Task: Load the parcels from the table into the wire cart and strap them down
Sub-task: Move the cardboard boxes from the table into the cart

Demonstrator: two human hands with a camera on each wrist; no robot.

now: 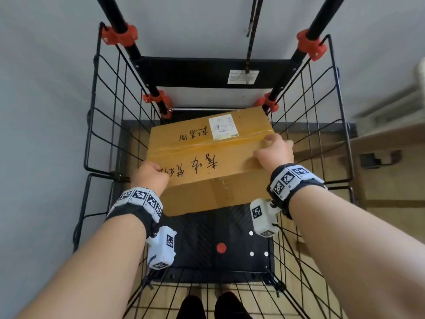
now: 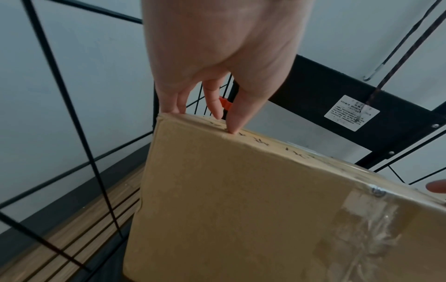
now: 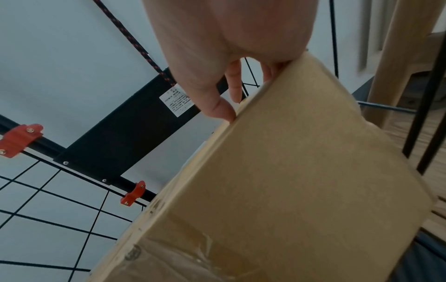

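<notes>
A brown cardboard parcel (image 1: 202, 157) with handwriting and a white label hangs tilted inside the black wire cart (image 1: 103, 111), its near edge above the cart's black floor plate (image 1: 220, 238). My left hand (image 1: 150, 173) grips the parcel's near left corner; in the left wrist view the thumb (image 2: 233, 129) presses the top edge of the parcel (image 2: 241, 209). My right hand (image 1: 272, 149) holds the right edge, its fingers curled over the side. In the right wrist view that hand (image 3: 229, 103) pinches the rim of the parcel (image 3: 301, 181).
A dark red-flecked elastic cord (image 1: 253, 31) hangs from the cart's handle over the black back panel (image 1: 207, 72). Red clamps (image 1: 119, 35) join the wire walls to the frame. A pale wooden table leg (image 3: 391, 66) stands right of the cart. A grey wall is at the left.
</notes>
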